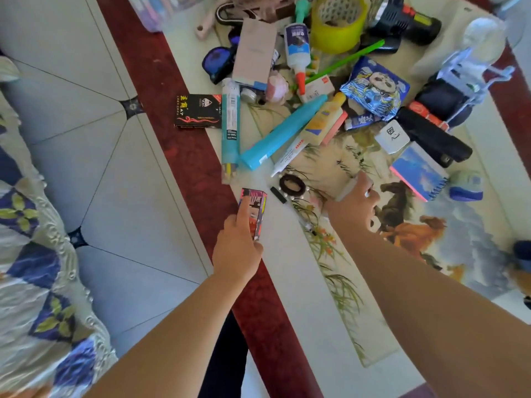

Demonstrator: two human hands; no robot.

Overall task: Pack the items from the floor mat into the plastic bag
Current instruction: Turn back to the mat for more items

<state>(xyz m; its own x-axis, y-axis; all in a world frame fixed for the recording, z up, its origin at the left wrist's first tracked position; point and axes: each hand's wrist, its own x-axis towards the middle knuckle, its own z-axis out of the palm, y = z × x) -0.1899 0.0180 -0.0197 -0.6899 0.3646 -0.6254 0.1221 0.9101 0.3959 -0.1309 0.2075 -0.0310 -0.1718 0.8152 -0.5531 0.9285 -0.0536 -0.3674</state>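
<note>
- Head view, step in hand: pick-up. The left hand (238, 251) grips a small patterned box (255, 208) over the red border of the floor mat (287, 297). The index finger lies along the box's top face and the thumb is against its side.
- The right hand (356, 205) is curled around a pale object (348, 187), near a black hair tie (290, 185).
- The remaining items lie in a loose pile on the mat ahead of both hands: teal case (284, 133), yellow tape roll (339, 21), glue bottle (297, 50), panda snack packet (376, 87) and spiral notebook (419, 173).
- Next move, as a judgement: carry both held items to the plastic bag. Its mouth probably needs to be held open, so one hand must release its item first.
- The plastic bag cannot be identified with confidence. A clear plastic shape (474, 53) at the far right may be it.
- The fingers cover most of the pale object, so its identity is unclear.
- Whether the patterned box is lifted or resting on the mat cannot be told.
- The far edge of the pile is cut off by the frame.
</note>
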